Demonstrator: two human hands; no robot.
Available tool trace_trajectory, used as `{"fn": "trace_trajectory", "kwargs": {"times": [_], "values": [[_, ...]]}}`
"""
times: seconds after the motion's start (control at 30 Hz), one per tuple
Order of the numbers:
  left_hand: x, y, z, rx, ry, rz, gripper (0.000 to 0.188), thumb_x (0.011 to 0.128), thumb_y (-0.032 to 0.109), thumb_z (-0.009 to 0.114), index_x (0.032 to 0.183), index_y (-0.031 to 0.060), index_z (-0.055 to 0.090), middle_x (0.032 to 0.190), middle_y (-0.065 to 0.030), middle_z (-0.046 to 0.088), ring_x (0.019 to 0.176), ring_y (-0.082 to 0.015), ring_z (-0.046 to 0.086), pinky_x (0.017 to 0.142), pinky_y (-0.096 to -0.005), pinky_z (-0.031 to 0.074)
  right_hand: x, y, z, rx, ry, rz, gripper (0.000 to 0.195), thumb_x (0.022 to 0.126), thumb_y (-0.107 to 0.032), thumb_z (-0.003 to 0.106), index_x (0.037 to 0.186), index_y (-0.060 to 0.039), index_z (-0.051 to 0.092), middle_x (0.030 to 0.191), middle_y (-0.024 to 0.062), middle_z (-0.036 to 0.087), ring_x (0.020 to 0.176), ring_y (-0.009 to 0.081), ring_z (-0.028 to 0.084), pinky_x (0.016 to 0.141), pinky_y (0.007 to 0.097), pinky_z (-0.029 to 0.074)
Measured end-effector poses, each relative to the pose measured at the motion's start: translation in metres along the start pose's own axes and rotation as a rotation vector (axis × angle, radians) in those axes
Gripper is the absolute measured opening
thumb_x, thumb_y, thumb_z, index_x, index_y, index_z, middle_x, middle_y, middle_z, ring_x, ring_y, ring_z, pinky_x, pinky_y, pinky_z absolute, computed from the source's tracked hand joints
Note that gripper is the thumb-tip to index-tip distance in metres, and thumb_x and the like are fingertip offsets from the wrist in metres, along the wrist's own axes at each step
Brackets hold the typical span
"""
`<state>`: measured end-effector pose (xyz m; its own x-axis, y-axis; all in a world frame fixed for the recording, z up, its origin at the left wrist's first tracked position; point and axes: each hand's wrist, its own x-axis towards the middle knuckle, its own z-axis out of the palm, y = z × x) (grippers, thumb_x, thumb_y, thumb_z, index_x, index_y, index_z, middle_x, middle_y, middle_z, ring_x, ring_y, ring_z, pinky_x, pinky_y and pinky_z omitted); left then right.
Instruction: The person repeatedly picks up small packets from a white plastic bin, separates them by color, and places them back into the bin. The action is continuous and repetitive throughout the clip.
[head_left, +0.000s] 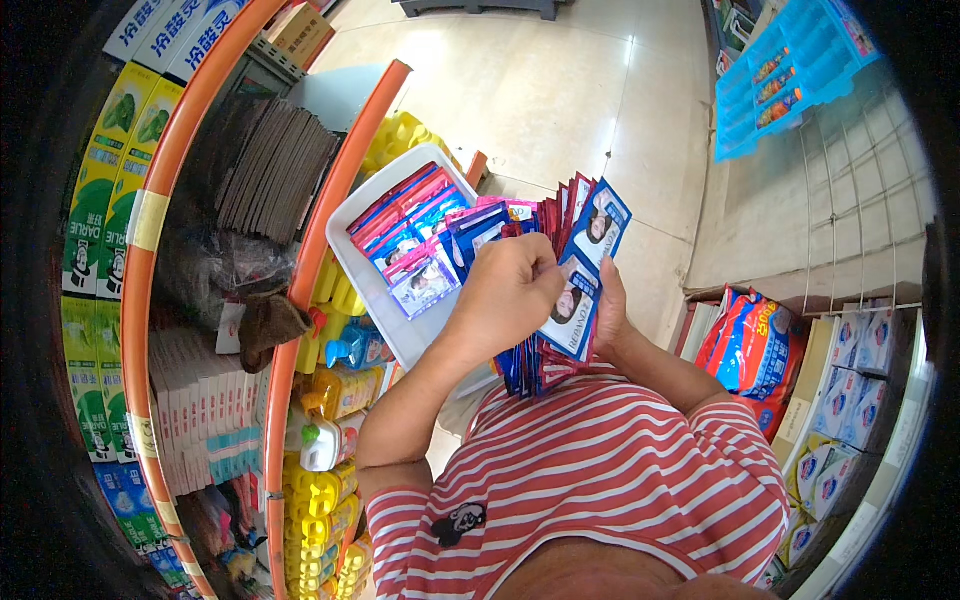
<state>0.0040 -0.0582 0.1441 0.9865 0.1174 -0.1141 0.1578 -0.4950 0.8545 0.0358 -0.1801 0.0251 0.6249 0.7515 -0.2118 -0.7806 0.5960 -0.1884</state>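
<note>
My right hand (612, 304) holds a thick bundle of hair-care sachets in strips, thumb along the edge of the front blue-and-white strip (581, 300). Over the bundle's left side, my left hand (514, 289) is curled with its fingertips against the strip; whether it pinches a sachet is hidden. More red and dark blue sachets fan out above and below the hands. To the left, a white plastic bin (360, 277) holds rows of pink, blue and purple sachets (424, 285), partly behind my left hand and the fanned strips.
Orange-edged shelves (300, 277) on the left carry toothpaste boxes (105, 195), stacked cartons and yellow bottles (322, 495). At right are a wire rack (847, 202), a blue plastic tray (787, 75), a red-and-blue bag (757, 349) and boxed goods (840, 405). Tiled floor (540, 90) lies beyond the hands.
</note>
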Motion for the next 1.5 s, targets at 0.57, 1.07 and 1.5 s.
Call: {"fn": "trace_trajectory", "kwargs": {"times": [0.57,1.07,1.5], "values": [[-0.02,-0.02,-0.047,-0.524,0.138,-0.104,0.006,0.072,-0.004,0.056,0.072,-0.0002,0.051,0.061,0.0018,0.051,0.053,-0.0016,0.045,0.045,-0.0156,0.034,0.004,-0.001,0.005,-0.108,0.022,0.022,0.049,0.073,-0.023,0.055,0.116,-0.0032,0.042,0.104,0.0138,0.056,0.093,0.0241,0.056,0.081,0.039,0.046],[-0.043,-0.039,-0.1,-0.565,0.686,0.023,0.016,0.069,-0.003,0.056,0.084,-0.0055,0.057,0.065,-0.0037,0.056,0.052,-0.0069,0.051,0.051,-0.0185,0.042,-0.003,-0.01,0.014,0.09,-0.097,0.046,0.048,0.075,-0.024,0.05,0.115,-0.0004,0.042,0.105,0.0165,0.054,0.095,0.0281,0.054,0.084,0.0414,0.043],[-0.029,-0.136,-0.063,0.134,0.085,-0.19,0.014,0.069,0.001,0.049,0.081,-0.0009,0.057,0.066,-0.014,0.057,0.063,-0.0235,0.056,0.057,-0.0314,0.043,0.002,-0.015,-0.02,-0.012,-0.007,-0.065,0.041,0.081,-0.029,0.04,0.109,-0.0012,0.049,0.102,0.0144,0.057,0.09,0.0259,0.057,0.08,0.0407,0.046]]}}
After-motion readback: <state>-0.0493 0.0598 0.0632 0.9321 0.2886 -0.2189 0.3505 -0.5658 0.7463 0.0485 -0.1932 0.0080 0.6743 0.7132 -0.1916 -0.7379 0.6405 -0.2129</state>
